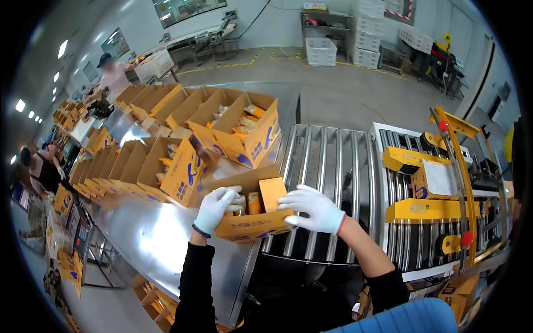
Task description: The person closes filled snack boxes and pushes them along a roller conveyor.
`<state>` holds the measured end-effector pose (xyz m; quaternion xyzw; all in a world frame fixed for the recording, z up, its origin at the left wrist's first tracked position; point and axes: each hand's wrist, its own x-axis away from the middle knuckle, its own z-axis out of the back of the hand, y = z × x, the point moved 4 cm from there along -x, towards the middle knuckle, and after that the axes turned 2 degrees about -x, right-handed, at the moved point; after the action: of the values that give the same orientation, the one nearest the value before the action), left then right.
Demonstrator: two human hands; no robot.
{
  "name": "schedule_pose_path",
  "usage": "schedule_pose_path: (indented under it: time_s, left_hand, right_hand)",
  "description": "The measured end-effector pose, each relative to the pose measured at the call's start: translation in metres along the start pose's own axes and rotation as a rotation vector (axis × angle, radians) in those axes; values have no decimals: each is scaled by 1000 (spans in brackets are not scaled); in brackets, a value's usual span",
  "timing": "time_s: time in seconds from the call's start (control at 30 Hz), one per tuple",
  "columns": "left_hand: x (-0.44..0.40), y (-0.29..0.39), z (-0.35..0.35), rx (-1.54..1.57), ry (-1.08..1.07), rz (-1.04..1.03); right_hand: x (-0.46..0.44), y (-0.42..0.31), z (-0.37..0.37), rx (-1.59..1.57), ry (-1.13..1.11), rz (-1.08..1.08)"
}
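A yellow cardboard box with raised flaps stands in front of me, at the edge between the steel table and the roller conveyor. Inside it I see orange-and-clear packets. My left hand, in a white glove, grips the box's left side, fingers bent over the rim. On the opposite side my right hand, also gloved, holds the right end, its thumb on the front wall and its fingers by the upright end flap. Their fingertips are partly hidden by the box.
Rows of open boxes with packets fill the table's far and left parts. At right, the conveyor leads to a yellow-railed machine holding another box. A person stands at the back left. White crates sit by the wall.
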<state>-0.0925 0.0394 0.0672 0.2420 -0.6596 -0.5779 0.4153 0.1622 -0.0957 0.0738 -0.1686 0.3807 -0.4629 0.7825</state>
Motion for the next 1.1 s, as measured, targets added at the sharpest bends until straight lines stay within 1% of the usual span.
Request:
schedule_pose_path:
  time_s: [0.03,0.07,0.1,0.13,0.2,0.23,0.27,0.33,0.37,0.4,0.43,0.47,0.5,0.57,0.63,0.7,0.73,0.77,0.8,0.83,0.87,0.9,0.93,1.0,1.03,1.07,1.1]
  left_hand:
    - [-12,-3,-2,-5,-14,-3]
    - [-21,-10,1,-99,37,61]
    - [-25,-15,5,-193,98,127]
    - [-25,-21,2,-198,106,129]
    - [-20,-13,-13,-1015,311,-353]
    - [-21,-14,-18,-1149,319,-680]
    - [-15,-14,-19,-1158,320,-673]
    - [11,-3,-17,-1118,839,-861]
    - [13,-17,-3,-950,904,-732]
    - [3,-59,28,-695,922,-536]
    - [-3,-90,50,-393,743,-428]
    - [-11,-109,57,-94,558,-306]
    - [-13,-96,50,-92,555,-306]
    - [-20,-60,18,-108,241,-198]
    - [-59,-48,-6,-166,101,-137]
    - [-98,-28,-59,-277,147,-185]
    - [-115,-32,-94,-272,104,-197]
    - [-133,-35,-131,-273,195,-322]
    - [-138,-26,-179,-260,259,-443]
    - [-135,-21,-227,-210,119,-457]
    - [-141,-32,-269,-53,-165,-412]
    - [-133,-34,-298,-142,-351,-371]
    - [-139,-69,-314,154,-570,-53]
    - [-135,-53,-297,-322,-631,-103]
    - [-134,-37,-271,-411,-575,-367]
    - [-144,-21,-227,-751,-266,-703]
    - [-125,27,-198,-953,-24,-685]
  right_hand:
    - [-11,-5,-1,-38,10,18]
    - [-19,-9,-4,-81,18,41]
    - [-26,11,-19,-115,-79,-190]
    - [-31,24,-26,-88,-70,-267]
    - [-57,17,-23,343,42,-90]
    - [-66,6,-18,509,104,32]
    - [-79,-18,-8,643,95,69]
    - [-93,-12,-24,660,63,68]
    - [-90,-2,-39,620,35,-8]
    - [-84,-8,-43,530,-72,-160]
    - [-64,-21,-48,485,-99,-144]
    - [-42,-29,-53,441,-134,-123]
    - [-25,-29,-54,443,-134,-125]
    - [9,-28,-51,504,-96,-100]
    - [33,-16,-29,508,-79,-207]
    - [54,2,9,629,-4,-355]
    - [67,12,29,710,36,-458]
    - [80,24,47,784,101,-512]
    - [86,37,64,769,200,-600]
    - [89,47,81,693,254,-621]
    - [90,56,92,682,317,-604]
    - [87,60,100,670,371,-622]
    - [77,94,110,537,105,-948]
    - [101,95,105,968,285,-696]
    - [116,107,104,985,338,-661]
    - [127,115,103,990,379,-610]
    - [132,115,107,1032,409,-631]
